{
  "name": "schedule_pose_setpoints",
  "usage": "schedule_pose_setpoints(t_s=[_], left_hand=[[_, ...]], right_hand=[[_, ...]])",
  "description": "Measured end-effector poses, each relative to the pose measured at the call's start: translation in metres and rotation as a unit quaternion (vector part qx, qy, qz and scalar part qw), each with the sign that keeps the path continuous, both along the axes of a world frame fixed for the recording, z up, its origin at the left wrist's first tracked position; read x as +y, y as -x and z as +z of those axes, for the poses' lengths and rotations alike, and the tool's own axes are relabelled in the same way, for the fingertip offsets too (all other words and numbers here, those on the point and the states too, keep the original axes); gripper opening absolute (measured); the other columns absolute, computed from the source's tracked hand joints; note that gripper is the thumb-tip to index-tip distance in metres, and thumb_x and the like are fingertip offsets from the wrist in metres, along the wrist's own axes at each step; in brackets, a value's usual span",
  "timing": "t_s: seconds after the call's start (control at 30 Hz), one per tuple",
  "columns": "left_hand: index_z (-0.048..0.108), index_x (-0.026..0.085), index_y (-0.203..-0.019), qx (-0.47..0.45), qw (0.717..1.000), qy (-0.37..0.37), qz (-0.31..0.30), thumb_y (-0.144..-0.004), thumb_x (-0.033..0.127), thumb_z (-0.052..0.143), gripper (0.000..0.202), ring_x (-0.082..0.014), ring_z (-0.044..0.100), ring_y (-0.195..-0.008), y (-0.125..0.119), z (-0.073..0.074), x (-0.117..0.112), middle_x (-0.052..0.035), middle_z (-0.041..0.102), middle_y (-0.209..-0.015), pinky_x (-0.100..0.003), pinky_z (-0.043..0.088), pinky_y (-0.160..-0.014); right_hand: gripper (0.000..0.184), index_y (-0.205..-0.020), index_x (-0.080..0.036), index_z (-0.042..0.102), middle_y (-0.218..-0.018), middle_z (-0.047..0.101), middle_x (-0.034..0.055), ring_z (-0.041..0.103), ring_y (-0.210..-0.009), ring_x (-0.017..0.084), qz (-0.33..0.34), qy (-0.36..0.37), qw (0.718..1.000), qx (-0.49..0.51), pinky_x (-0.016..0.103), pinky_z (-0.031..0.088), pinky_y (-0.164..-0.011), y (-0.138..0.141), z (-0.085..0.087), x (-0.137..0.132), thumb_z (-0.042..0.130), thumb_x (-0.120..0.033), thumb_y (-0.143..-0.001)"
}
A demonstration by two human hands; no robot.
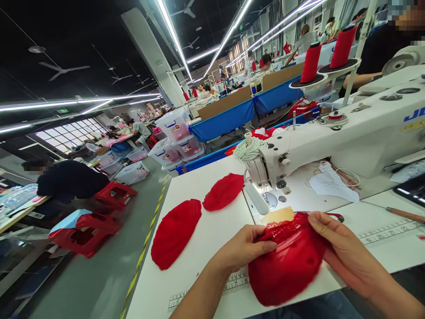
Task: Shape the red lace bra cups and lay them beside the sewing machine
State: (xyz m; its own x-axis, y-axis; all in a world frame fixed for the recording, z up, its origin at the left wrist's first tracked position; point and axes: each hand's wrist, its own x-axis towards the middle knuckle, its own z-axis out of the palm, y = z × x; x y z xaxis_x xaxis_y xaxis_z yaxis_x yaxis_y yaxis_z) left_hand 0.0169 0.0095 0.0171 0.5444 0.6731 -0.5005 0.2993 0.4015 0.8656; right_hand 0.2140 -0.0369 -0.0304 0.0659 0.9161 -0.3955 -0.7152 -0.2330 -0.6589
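Note:
Between both hands, over the front edge of the table, a red fabric piece (285, 270) with a lacy upper edge is stretched out. My left hand (244, 248) pinches its left side between thumb and fingers. On the right side, my right hand (338, 243) grips the same piece near the top corner. Just beyond the fabric stands a white sewing machine (318, 146), its needle area above the metal plate (270, 201). A cream patch (278, 215) shows behind the lace. Two red fabric cups, one nearer (175, 235) and one farther (224, 192), lie left of the machine.
Ruler markings (235, 283) run along the table front. Right of the needle lie white fabric scraps (334, 181), a pencil-like tool (405, 215) and a dark phone-like device (413, 195). Red thread cones (311, 64) stand behind. Red stools (84, 232) and co-workers are farther left.

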Motion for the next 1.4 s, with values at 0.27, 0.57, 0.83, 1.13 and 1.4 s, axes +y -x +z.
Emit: schedule_pose_setpoints(t_s=[0.27, 0.57, 0.83, 1.13, 1.4], left_hand=[[0.071, 0.015, -0.082, -0.017, 0.999, 0.027, 0.035, -0.059, 0.05, 0.085, 0.044, -0.0138, 0.057, -0.072, -0.001, 0.0, 0.004, -0.0026, 0.068, -0.081, -0.025, 0.042, -0.07], [0.072, 0.016, -0.086, -0.009, 1.0, -0.023, 0.006, -0.068, 0.051, 0.079, 0.039, -0.0146, 0.057, -0.072, -0.009, -0.002, 0.001, -0.0024, 0.068, -0.08, -0.026, 0.043, -0.07], [0.072, 0.017, -0.082, -0.005, 0.996, 0.087, -0.038, -0.053, 0.04, 0.089, 0.04, -0.0165, 0.062, -0.074, 0.003, -0.002, 0.013, -0.002, 0.07, -0.082, -0.028, 0.047, -0.073], [0.06, 0.015, -0.074, -0.122, 0.982, 0.064, 0.126, -0.059, 0.057, 0.084, 0.05, -0.0089, 0.05, -0.062, 0.002, -0.018, 0.016, 0.0004, 0.059, -0.068, -0.021, 0.037, -0.06], [0.069, 0.014, -0.084, -0.099, 0.993, 0.026, 0.062, -0.052, 0.036, 0.091, 0.044, -0.0157, 0.059, -0.075, 0.002, -0.011, 0.014, -0.0036, 0.068, -0.079, -0.028, 0.045, -0.076]], right_hand=[[0.037, -0.102, -0.02, 0.073, -0.099, 0.075, 0.0075, 0.07, -0.091, 0.025, 0.105, -0.008, 0.994, 0.043, 0.032, 0.059, -0.079, 0.005, 0.008, -0.006, 0.079, -0.045, -0.075], [0.044, -0.101, -0.017, 0.074, -0.097, 0.076, 0.0095, 0.071, -0.087, 0.026, 0.192, -0.017, 0.98, 0.05, 0.03, 0.058, -0.073, 0.019, 0.009, -0.011, 0.083, -0.046, -0.069], [0.037, -0.09, -0.019, 0.074, -0.091, 0.077, 0.0065, 0.071, -0.087, 0.028, 0.088, 0.066, 0.992, 0.066, 0.029, 0.061, -0.065, 0.014, -0.001, -0.004, 0.088, -0.04, -0.063], [0.035, -0.088, -0.026, 0.072, -0.101, 0.076, 0.0051, 0.068, -0.101, 0.036, -0.008, 0.061, 0.997, 0.041, 0.04, 0.064, -0.072, 0.016, -0.008, -0.002, 0.086, -0.043, -0.061], [0.032, -0.077, -0.027, 0.069, -0.091, 0.077, 0.0066, 0.069, -0.095, 0.04, -0.029, 0.093, 0.995, 0.015, 0.046, 0.065, -0.066, 0.015, 0.008, 0.004, 0.087, -0.043, -0.055]])
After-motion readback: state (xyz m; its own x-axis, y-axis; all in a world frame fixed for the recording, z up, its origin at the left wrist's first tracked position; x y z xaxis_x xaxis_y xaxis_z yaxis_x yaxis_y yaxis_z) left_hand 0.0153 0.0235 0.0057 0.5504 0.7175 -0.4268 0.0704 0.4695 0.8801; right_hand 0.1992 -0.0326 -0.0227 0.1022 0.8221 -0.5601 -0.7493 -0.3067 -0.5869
